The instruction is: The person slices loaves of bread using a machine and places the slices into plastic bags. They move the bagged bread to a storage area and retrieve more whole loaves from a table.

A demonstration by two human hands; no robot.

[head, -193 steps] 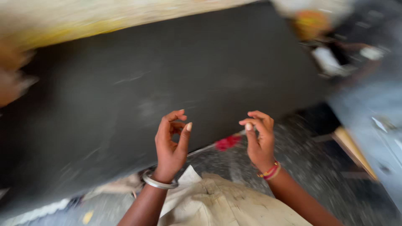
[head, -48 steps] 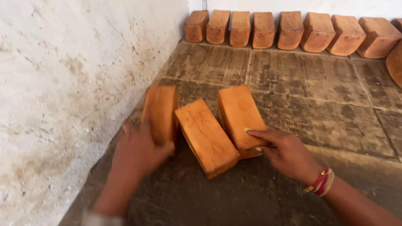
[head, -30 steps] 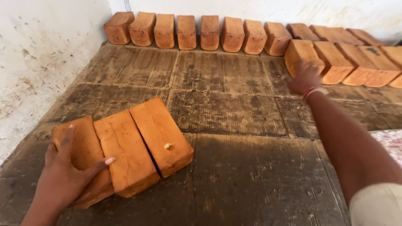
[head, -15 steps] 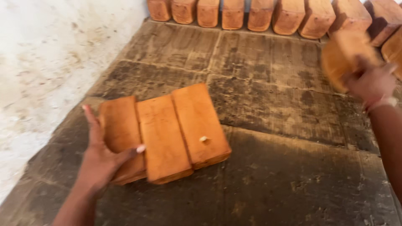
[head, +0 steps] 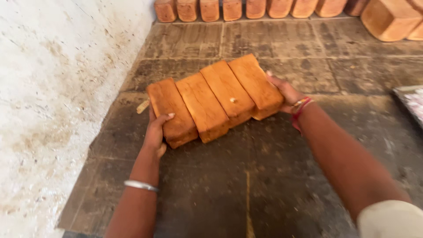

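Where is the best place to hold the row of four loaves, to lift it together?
Probably press the row of four loaves from its two outer ends, where the left hand and right hand are placed. The loaves lie side by side, so inward pressure should keep them together.

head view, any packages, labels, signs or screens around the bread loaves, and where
No labels, signs or screens show.
Possible packaging: a pale patterned flat thing at the right edge, cut off, on the dark stone surface; too little shows to tell what it is.
The four loaves between the left hand and right hand are bare, orange-brown, unwrapped.
The row of loaves along the far wall is also unwrapped.
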